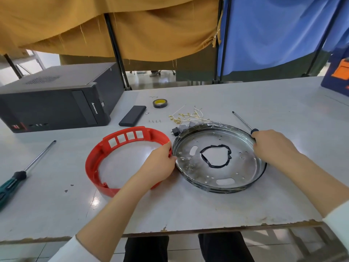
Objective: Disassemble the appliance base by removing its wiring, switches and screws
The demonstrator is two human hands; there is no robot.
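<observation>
Both hands steadied the stripped metal base plate (219, 157) on the table (188, 208).

The left hand (160, 163) pinched its near-left rim beside the red plastic ring (98, 163) — the right hand (272, 146) gripped the far-right rim, a screwdriver (243, 122) seemingly under its fingers. Beyond lay removed wires (188, 115), switches (181, 129) and screws (154, 121) — probably sorted aside.
</observation>
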